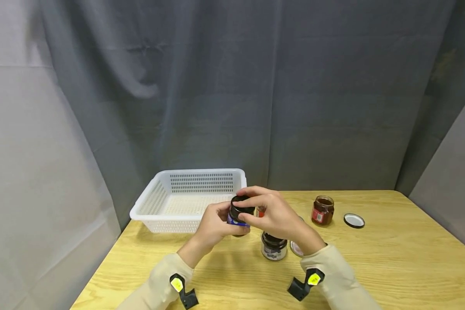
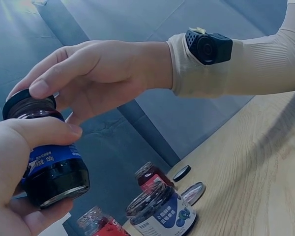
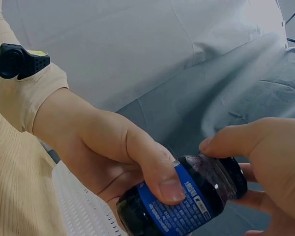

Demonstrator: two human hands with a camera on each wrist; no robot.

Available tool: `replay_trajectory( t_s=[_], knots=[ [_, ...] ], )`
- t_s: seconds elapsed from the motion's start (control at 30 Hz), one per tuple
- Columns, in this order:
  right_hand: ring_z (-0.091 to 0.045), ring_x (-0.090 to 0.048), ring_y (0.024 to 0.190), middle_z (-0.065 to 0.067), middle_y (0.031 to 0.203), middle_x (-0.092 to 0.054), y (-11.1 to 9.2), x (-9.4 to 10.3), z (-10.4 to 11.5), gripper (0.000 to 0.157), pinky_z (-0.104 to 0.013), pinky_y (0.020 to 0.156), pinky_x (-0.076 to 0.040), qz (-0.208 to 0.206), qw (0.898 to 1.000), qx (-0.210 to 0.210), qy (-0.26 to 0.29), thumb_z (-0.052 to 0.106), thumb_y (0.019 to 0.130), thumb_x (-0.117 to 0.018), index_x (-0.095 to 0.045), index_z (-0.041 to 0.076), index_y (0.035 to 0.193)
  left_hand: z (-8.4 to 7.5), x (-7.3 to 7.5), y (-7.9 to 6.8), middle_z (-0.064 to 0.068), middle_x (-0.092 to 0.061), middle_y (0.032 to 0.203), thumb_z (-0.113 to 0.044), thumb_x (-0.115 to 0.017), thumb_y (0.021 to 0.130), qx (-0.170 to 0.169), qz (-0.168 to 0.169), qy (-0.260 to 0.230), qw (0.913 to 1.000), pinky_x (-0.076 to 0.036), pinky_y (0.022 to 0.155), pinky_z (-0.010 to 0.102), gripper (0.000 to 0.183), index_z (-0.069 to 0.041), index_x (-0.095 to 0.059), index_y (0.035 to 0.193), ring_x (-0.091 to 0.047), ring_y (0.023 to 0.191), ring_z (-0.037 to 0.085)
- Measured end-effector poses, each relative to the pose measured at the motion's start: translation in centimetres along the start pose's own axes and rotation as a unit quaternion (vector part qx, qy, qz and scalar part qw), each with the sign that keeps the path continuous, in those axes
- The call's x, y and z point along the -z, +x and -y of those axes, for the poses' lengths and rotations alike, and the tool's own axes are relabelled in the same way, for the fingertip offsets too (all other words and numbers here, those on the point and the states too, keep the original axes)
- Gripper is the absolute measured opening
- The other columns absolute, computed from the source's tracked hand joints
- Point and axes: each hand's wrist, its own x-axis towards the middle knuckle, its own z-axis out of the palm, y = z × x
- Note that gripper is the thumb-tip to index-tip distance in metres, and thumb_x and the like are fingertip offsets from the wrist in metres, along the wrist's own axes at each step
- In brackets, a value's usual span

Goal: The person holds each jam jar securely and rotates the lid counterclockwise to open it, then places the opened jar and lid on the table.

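Note:
A small glass jam jar [image 2: 59,169] with a blue label and dark contents is gripped by my left hand [image 1: 213,224] above the table. The thumb lies across its label, and the jar tilts in the wrist views. My right hand [image 1: 271,211] pinches the jar's black lid [image 2: 19,102] from above between thumb and fingers. In the right wrist view the lid [image 3: 237,178] sits at the mouth of the neck; how tightly cannot be told. Below the right hand stands an uncapped blueberry jam jar [image 1: 274,247] with dark contents.
Left of the hands is a white perforated basket [image 1: 139,212]. A red-labelled open jar [image 1: 323,212] stands at right beside an upturned lid [image 1: 354,221]. Another lid [image 1: 296,249] lies near the blueberry jar. A second red-labelled jar [image 2: 105,225] is partly hidden behind the right hand.

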Motion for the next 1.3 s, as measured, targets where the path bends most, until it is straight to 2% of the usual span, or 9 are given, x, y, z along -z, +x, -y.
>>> replay_trajectory(
  t_s=[0.13, 0.23, 0.37, 0.57, 0.73, 0.9, 1.03, 1.2, 1.3],
  knots=[
    [-0.015, -0.061, 0.075, -0.006, 0.143, -0.060, 0.1, -0.1, -0.1, 0.027, -0.026, 0.056, -0.051, -0.004, 1.000, 0.007, 0.006, 0.009, 0.090, -0.081, -0.080, 0.011, 0.117, -0.1, 0.2, 0.1, 0.017, -0.072, 0.108, 0.005, -0.087, 0.076, 0.003, -0.006, -0.010, 0.9999, -0.062, 0.072, 0.044, 0.050, 0.001, -0.071, 0.123, -0.070, 0.092, 0.027],
    [-0.020, -0.064, 0.097, -0.005, 0.143, -0.058, 0.2, -0.2, -0.1, 0.028, -0.026, 0.055, -0.051, -0.016, 1.000, 0.015, 0.009, 0.007, 0.088, -0.081, -0.081, 0.012, 0.116, -0.2, 0.3, 0.2, 0.017, -0.072, 0.110, 0.004, -0.088, 0.076, 0.006, -0.009, -0.010, 0.9999, -0.062, 0.073, 0.046, 0.051, -0.001, -0.072, 0.124, -0.071, 0.093, 0.027],
    [-0.020, -0.061, 0.105, -0.004, 0.139, -0.059, 0.1, -0.4, 0.0, 0.027, -0.026, 0.055, -0.051, -0.022, 1.000, 0.020, 0.008, 0.007, 0.087, -0.082, -0.081, 0.013, 0.114, -0.2, 0.3, 0.1, 0.018, -0.072, 0.110, 0.003, -0.088, 0.076, 0.007, -0.008, -0.007, 0.9999, -0.062, 0.073, 0.047, 0.052, -0.001, -0.071, 0.125, -0.071, 0.093, 0.027],
    [-0.008, -0.053, 0.067, -0.006, 0.139, -0.062, 0.0, -0.2, -0.2, 0.027, -0.025, 0.054, -0.049, -0.017, 1.000, 0.008, 0.008, 0.007, 0.088, -0.080, -0.081, 0.014, 0.114, -0.2, 0.3, 0.0, 0.019, -0.072, 0.111, 0.003, -0.088, 0.077, 0.005, -0.006, -0.005, 1.0000, -0.062, 0.073, 0.047, 0.053, -0.003, -0.071, 0.127, -0.071, 0.093, 0.029],
    [-0.004, -0.047, 0.057, -0.008, 0.140, -0.063, 0.0, 0.0, -0.2, 0.028, -0.025, 0.052, -0.046, -0.016, 1.000, 0.009, 0.010, 0.004, 0.088, -0.076, -0.082, 0.016, 0.114, -0.3, 0.5, 0.0, 0.018, -0.073, 0.110, 0.001, -0.089, 0.077, 0.008, -0.010, 0.001, 0.9999, -0.062, 0.071, 0.046, 0.053, -0.003, -0.071, 0.127, -0.071, 0.092, 0.030],
    [-0.001, -0.045, 0.051, -0.007, 0.139, -0.064, 0.0, -0.3, -0.3, 0.027, -0.025, 0.048, -0.046, -0.031, 0.999, 0.014, 0.014, 0.006, 0.088, -0.077, -0.081, 0.015, 0.113, -0.3, 0.6, 0.2, 0.018, -0.072, 0.110, 0.000, -0.089, 0.077, 0.004, -0.012, 0.009, 0.9999, -0.062, 0.072, 0.046, 0.053, -0.003, -0.071, 0.127, -0.071, 0.093, 0.029],
    [-0.002, -0.047, 0.049, -0.008, 0.133, -0.067, 0.0, -1.2, -0.2, 0.020, -0.025, 0.046, -0.046, -0.070, 0.997, 0.011, 0.019, 0.014, 0.087, -0.085, -0.082, 0.012, 0.106, -0.2, 0.5, 0.1, 0.018, -0.072, 0.109, -0.001, -0.089, 0.077, 0.002, -0.013, 0.007, 0.9999, -0.062, 0.072, 0.043, 0.052, -0.002, -0.071, 0.126, -0.071, 0.092, 0.026],
    [-0.011, -0.066, 0.075, -0.010, 0.124, -0.072, 0.4, -2.3, 0.0, 0.015, -0.027, 0.047, -0.045, -0.127, 0.992, 0.013, 0.013, 0.013, 0.081, -0.091, -0.082, 0.012, 0.094, -0.1, 0.4, 0.0, 0.018, -0.072, 0.109, -0.001, -0.088, 0.078, 0.007, -0.006, -0.013, 0.9999, -0.062, 0.073, 0.045, 0.050, -0.001, -0.071, 0.126, -0.071, 0.091, 0.026],
    [-0.009, -0.063, 0.071, -0.008, 0.124, -0.072, 0.4, -2.3, 0.0, 0.012, -0.027, 0.046, -0.043, -0.126, 0.992, 0.011, 0.012, 0.012, 0.084, -0.088, -0.080, 0.014, 0.093, -0.2, 0.3, -0.1, 0.018, -0.072, 0.108, 0.000, -0.088, 0.078, 0.007, -0.008, -0.013, 0.9999, -0.062, 0.073, 0.047, 0.050, -0.001, -0.071, 0.125, -0.071, 0.091, 0.027]
  ],
)
